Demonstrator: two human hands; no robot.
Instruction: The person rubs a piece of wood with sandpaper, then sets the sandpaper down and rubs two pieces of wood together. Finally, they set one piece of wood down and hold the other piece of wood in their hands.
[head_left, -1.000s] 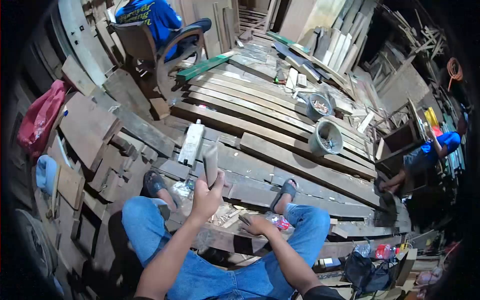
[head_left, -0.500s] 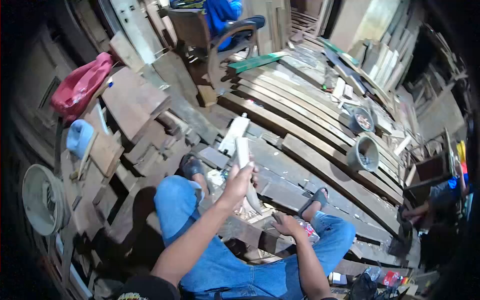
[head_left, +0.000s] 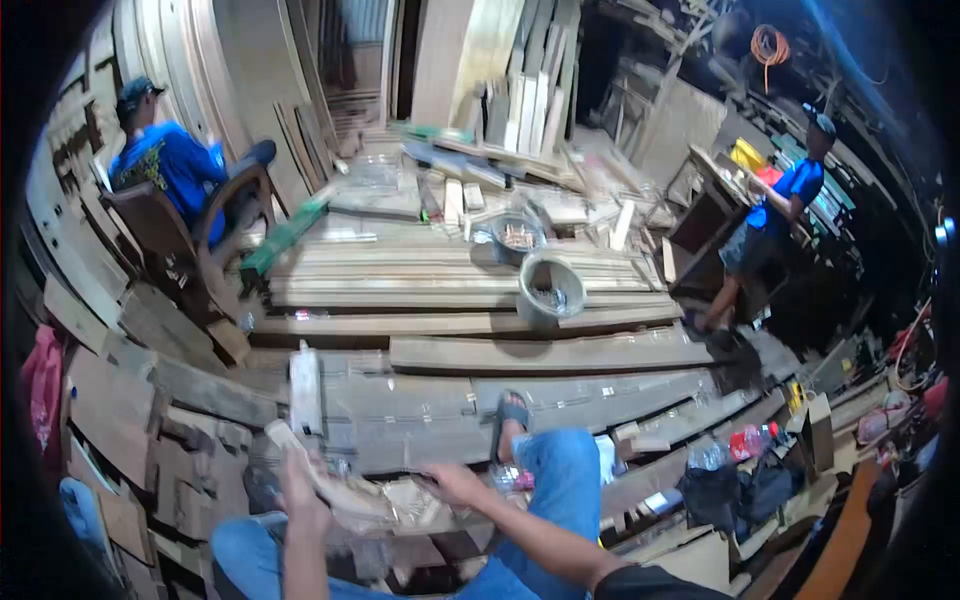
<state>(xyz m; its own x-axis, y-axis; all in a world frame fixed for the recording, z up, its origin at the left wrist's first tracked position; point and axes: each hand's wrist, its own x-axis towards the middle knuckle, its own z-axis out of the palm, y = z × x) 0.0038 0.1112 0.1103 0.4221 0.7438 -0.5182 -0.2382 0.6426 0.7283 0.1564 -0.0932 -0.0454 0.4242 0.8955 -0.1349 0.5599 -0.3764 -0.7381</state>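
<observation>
"How are our hands set?"

"Our left hand is upright, closed around a pale wooden piece that tilts up and left. Our right hand reaches in low, palm down, gripping a small dark piece, blurred."

"Our containers?"

"Beyond, we see two, close together: the nearer bucket with small dark bits, the farther bucket with short brownish pieces."

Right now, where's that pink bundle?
In the head view, the pink bundle is at the far left edge, beside a brown board and above the light-blue item.
</observation>
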